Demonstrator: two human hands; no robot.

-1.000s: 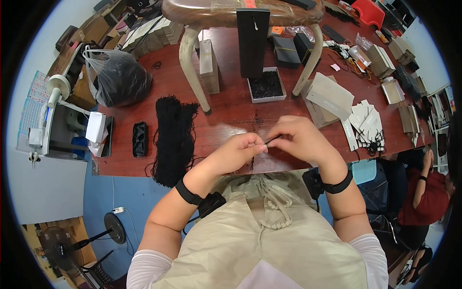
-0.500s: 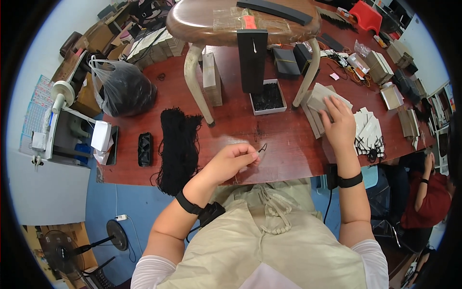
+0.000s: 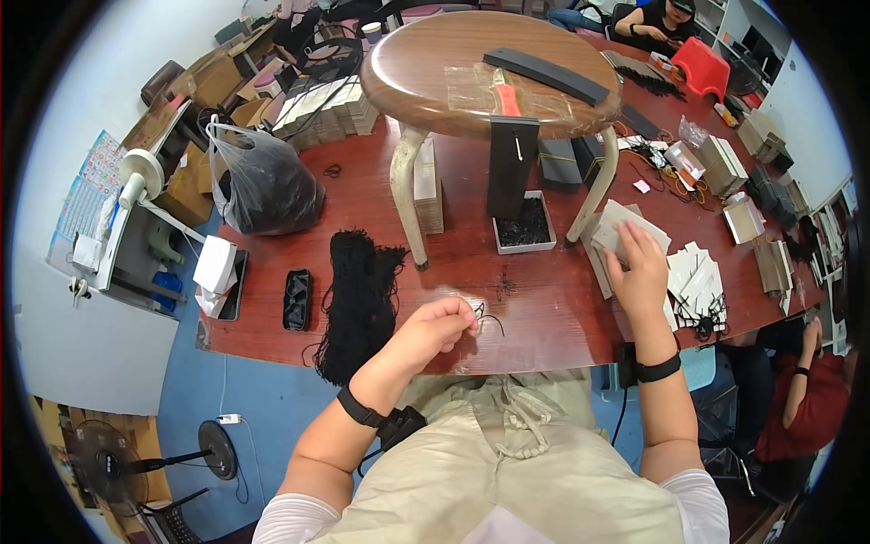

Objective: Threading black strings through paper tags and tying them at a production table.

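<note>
My left hand is closed in a pinch on a short black cord, whose loose ends stick out past the fingertips over the table's near edge. My right hand lies with its fingers stretched out on a stack of grey-beige cards, thumb apart at the near side. Close to its right, white cards with black cords lie in a loose heap. To the left of my left hand rests a thick bundle of black cords. A white box holding small black pieces stands beyond both hands.
A brown round stool stands on the red table, with a black strip hanging at its front. A black tray and a filled plastic bag are on the left. People sit at the far right and right.
The view has tilted up, showing more of the far side. My left hand has turned, and the cord in it now hangs out to the right. My right hand stays on the card stack.
</note>
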